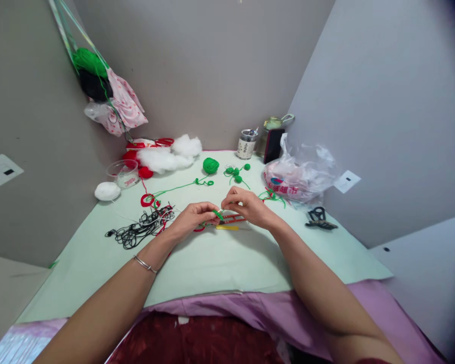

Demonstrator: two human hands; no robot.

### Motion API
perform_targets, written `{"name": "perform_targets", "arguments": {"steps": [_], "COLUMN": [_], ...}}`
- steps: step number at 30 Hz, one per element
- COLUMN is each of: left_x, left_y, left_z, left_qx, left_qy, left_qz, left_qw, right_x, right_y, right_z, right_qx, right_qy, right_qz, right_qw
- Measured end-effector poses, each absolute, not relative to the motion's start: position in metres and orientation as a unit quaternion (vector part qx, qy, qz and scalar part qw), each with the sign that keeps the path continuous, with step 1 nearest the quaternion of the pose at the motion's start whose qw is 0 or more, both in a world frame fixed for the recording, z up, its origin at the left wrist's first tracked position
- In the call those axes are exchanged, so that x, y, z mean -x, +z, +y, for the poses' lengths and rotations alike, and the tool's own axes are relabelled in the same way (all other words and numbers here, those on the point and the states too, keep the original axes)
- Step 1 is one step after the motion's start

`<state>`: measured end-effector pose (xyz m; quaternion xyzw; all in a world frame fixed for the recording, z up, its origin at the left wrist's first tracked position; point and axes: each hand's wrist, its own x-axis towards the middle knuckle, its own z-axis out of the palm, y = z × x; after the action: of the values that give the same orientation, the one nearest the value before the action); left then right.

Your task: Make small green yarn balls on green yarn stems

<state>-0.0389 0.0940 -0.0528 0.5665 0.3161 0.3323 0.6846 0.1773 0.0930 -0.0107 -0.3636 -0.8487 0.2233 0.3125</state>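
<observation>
My left hand (199, 216) pinches a small green crochet piece (217, 215) between thumb and fingers, above the table. My right hand (246, 203) is closed close beside it, its fingertips on a thin, light-coloured needle or hook (220, 211) that meets the green piece. Its exact kind is too small to make out. Beneath the hands lie red-handled scissors (233, 219) and a slim yellow tool (227, 228). Green yarn runs across the table from a green yarn ball (211, 166).
Tangled black cord (142, 227) lies left of my left hand. Farther back are white stuffing (167, 155), a clear plastic tub (127, 177), and small green balls (235, 174). On the right stand a pen can (246, 144), phone (274, 145), plastic bag (299, 174) and black hair claw (321, 219).
</observation>
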Motion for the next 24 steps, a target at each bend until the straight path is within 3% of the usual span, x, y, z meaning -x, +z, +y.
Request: {"name": "perform_targets", "arguments": {"steps": [9,20,22,24], "left_x": [0.035,0.033,0.033,0.033], "left_y": [-0.052,-0.053,-0.055,-0.057], "left_z": [0.095,0.093,0.093,0.094], "left_qx": [-0.484,-0.51,-0.516,-0.521], "left_qy": [0.383,0.356,0.36,0.365], "left_qz": [0.327,0.341,0.337,0.335], "left_qw": [0.716,0.705,0.7,0.695], "right_x": [-0.162,-0.152,-0.149,-0.145], "right_y": [-0.027,-0.024,-0.022,-0.018], "right_z": [0.093,0.083,0.08,0.076], "right_qx": [0.401,0.371,0.357,0.351], "right_qy": [0.231,0.169,0.193,0.288], "right_qz": [-0.805,-0.842,-0.826,-0.787], "right_qw": [0.372,0.353,0.391,0.418]}}
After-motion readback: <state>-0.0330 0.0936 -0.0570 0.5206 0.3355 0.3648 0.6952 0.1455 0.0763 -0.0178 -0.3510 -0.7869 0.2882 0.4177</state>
